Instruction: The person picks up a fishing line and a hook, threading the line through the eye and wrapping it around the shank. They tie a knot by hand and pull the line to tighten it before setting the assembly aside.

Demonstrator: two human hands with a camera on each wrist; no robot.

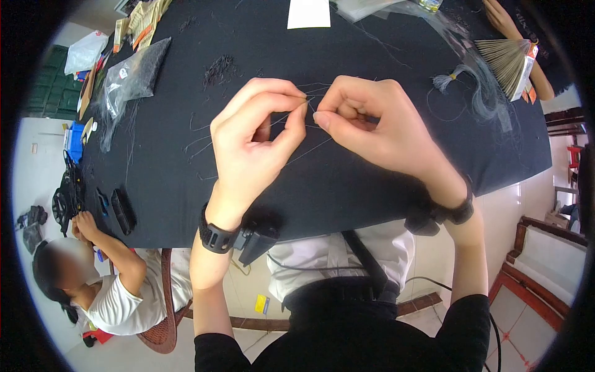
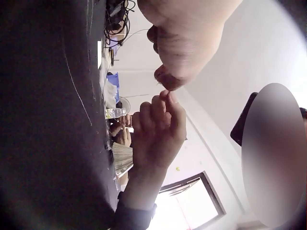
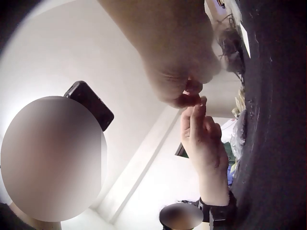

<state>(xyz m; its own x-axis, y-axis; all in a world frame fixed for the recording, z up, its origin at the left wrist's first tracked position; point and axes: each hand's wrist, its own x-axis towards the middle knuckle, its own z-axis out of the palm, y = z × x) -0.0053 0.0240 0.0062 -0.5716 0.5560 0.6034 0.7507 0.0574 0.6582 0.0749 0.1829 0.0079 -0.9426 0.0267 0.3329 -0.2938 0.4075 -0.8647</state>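
Both hands are raised over a black cloth-covered table (image 1: 347, 180), fingertips almost meeting. My left hand (image 1: 257, 133) pinches thin pale strands (image 1: 297, 118) between thumb and forefinger. My right hand (image 1: 365, 118) has its fingers curled and pinches the same strands just to the right. Loose ends of the strands trail down across the cloth. In the left wrist view the right hand (image 2: 158, 129) shows with curled fingers meeting the left hand (image 2: 187, 43) above it. The right wrist view shows the left hand (image 3: 204, 139) below the right hand (image 3: 175, 57).
A clear bag of dark fibre (image 1: 133, 77) lies at the far left, a small dark tuft (image 1: 218, 68) behind the hands, a pale fibre bundle (image 1: 480, 87) and a fanned sheaf (image 1: 508, 62) at the right. White paper (image 1: 308, 13) lies far back. A seated person (image 1: 118, 291) is at lower left.
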